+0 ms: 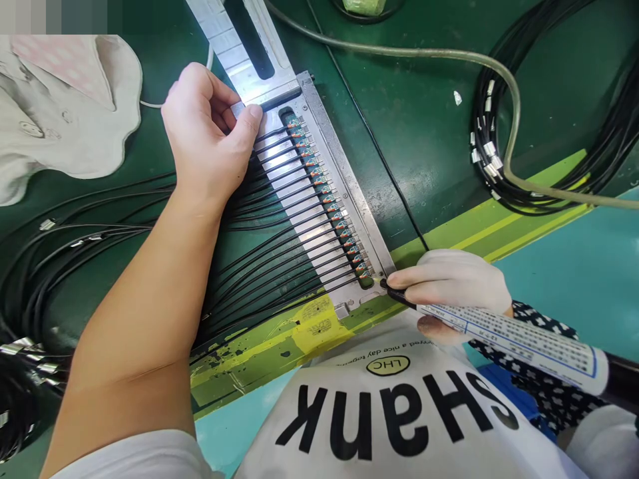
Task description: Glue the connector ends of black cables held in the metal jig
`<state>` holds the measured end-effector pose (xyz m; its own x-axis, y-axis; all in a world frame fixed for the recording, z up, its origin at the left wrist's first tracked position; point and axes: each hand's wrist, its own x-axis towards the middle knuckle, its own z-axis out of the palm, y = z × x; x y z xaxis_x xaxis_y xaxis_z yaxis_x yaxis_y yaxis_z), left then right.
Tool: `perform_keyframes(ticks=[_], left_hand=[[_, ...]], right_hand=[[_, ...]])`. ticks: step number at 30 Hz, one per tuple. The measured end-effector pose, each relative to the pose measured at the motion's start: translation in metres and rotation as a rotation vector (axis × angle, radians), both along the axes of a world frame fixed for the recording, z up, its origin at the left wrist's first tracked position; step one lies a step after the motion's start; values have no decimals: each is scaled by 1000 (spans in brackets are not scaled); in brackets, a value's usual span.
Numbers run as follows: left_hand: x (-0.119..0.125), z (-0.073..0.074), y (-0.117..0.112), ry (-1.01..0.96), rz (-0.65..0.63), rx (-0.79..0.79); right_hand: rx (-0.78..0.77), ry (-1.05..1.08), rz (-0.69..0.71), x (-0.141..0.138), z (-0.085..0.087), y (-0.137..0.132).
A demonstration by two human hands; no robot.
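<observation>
My bare left hand [212, 126] is closed at the upper left edge of a metal fixture [312, 229], thumb on top and fingers curled partly out of sight. The fixture lies slantwise, its slotted lid [254, 50] swung back. Across it runs a row of black cables [279, 174], their ends with small green circuit boards and connectors [327, 191] lined up in the slot. My right hand [454, 286], in a white glove, grips a marker pen [514, 339] with a white printed barrel. Its tip is by the lowest connector; whether they touch, I cannot tell.
Loose black cables [90, 229] spread over the green table at left. A coil of black cable [492, 126] lies at the upper right, with a grey hose [399, 51] across it. White cloth [74, 113] sits at upper left. Yellow tape [319, 322] marks the front edge.
</observation>
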<state>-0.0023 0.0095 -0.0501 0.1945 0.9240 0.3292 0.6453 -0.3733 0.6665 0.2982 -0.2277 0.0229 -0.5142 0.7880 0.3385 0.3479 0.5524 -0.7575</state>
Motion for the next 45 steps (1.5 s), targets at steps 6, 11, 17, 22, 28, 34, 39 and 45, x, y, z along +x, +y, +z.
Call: perform_keyframes(ticks=[6, 11, 17, 22, 28, 34, 39, 45], left_hand=[[-1, 0, -1, 16, -4, 14], [-1, -1, 0, 8, 3, 3], [0, -1, 0, 15, 18, -11], [0, 1, -1, 24, 26, 9], [0, 2, -2, 2, 2, 33], [-1, 0, -1, 12, 1, 7], [-4, 5, -2, 161, -33, -5], [-5, 8, -1, 197, -44, -31]], right_hand=[[22, 12, -18, -2, 2, 1], [9, -4, -23, -2, 2, 0], [6, 15, -24, -1, 2, 0], [14, -1, -22, -2, 2, 1], [32, 8, -17, -2, -1, 3], [28, -9, -26, -2, 0, 3], [15, -43, 9, -1, 0, 4], [19, -18, 11, -2, 0, 3]])
